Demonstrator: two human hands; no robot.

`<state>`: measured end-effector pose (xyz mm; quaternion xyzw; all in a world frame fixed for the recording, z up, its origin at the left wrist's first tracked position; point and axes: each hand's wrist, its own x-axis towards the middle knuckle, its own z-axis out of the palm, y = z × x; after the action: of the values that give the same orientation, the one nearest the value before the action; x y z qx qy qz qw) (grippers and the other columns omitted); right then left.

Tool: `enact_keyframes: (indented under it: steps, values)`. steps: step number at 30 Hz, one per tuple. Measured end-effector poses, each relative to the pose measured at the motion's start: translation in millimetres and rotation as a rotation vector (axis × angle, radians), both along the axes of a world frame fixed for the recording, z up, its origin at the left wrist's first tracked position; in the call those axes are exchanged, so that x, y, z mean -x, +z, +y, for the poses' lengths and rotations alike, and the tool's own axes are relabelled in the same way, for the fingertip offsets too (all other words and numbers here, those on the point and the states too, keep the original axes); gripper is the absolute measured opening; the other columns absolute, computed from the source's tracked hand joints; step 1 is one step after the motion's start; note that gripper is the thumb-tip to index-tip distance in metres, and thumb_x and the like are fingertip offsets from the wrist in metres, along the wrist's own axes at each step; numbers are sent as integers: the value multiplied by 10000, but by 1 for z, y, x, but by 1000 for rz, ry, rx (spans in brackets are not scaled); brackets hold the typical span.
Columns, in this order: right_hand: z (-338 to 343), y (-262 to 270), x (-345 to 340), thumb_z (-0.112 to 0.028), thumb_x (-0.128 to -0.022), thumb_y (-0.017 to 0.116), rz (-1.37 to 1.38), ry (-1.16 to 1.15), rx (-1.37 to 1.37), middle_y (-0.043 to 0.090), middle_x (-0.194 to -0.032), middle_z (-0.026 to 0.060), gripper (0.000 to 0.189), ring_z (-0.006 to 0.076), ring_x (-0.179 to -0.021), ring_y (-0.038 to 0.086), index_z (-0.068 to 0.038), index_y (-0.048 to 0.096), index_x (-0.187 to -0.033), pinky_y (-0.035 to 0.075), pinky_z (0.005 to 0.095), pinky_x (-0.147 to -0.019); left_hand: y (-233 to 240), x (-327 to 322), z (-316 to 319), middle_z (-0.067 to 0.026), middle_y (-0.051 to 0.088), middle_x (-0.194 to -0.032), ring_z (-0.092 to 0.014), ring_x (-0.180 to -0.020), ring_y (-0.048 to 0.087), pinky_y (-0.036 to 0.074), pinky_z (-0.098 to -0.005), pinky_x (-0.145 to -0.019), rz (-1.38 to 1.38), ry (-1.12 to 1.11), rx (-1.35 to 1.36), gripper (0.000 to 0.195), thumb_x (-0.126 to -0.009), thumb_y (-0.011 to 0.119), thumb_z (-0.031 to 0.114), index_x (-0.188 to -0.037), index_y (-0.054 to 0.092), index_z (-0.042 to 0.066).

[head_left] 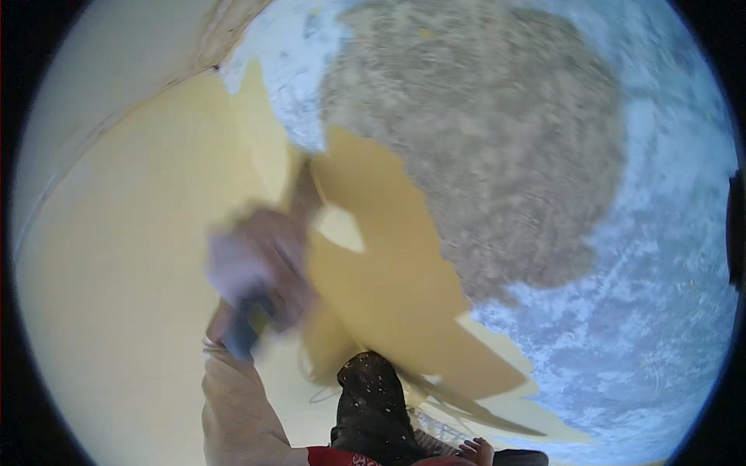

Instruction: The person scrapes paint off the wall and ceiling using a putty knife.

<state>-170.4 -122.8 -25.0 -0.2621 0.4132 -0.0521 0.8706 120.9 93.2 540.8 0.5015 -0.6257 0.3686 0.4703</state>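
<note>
My left hand [277, 256], at the end of a beige sleeve, is strongly blurred in front of the yellow surface [128, 244]. It appears to grip a hand tool [245, 326] with dark blue and yellowish parts; blur hides its exact kind. A pale patch lies along the hand's left side. My right hand [478, 451] shows only its fingers at the bottom edge, beside a dark object [521, 457]. Whether those fingers hold anything cannot be told.
A dark-trousered knee [373, 390] with pale specks rises at bottom centre, near thin looped cord or wire [323, 396]. Rough grey-brown ground [484, 145] and bluish-white mottled ground [629, 326] fill the right. A seam [99, 131] borders the yellow surface at upper left.
</note>
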Motion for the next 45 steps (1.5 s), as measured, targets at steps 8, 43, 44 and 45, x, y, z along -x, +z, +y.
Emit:
enact_keyframes:
  steps: [8, 43, 44, 45]
  values:
    - [35, 188, -100, -369, -926, 554, 28, 429, 359, 538, -1241, 169, 524, 313, -1135, 538, -38, 427, -1312, 465, 470, -932, -142, 27, -19, -85, 569, -813, -270, -683, 594, 478, -383, -565, 91, -123, -877, 189, -736, 708, 112, -838, 551, 85]
    - [88, 531, -181, -38, -885, 465, -380, 537, 1721, 579, -655, 123, 132, 223, -588, 604, 24, 529, -983, 467, 370, -550, -125, 66, 243, -104, 691, -881, -256, -831, 661, 524, -370, -743, 703, 500, -475, 317, -597, 789, 276, -809, 702, 56]
    - [97, 551, -179, -49, -889, 490, -194, 421, 1941, 599, -680, 163, 201, 304, -585, 612, 30, 475, -1073, 477, 405, -550, -143, 53, 246, -104, 691, -881, -256, -831, 661, 524, -370, -743, 700, 435, -485, 317, -597, 789, 276, -809, 702, 56]
    - [93, 553, -177, -78, -897, 522, -310, 287, 2148, 610, -697, 185, 247, 344, -617, 620, 11, 432, -1109, 480, 418, -561, -146, 66, 255, -113, 689, -884, -263, -816, 661, 523, -369, -734, 706, 563, -518, 335, -624, 778, 313, -823, 699, 55]
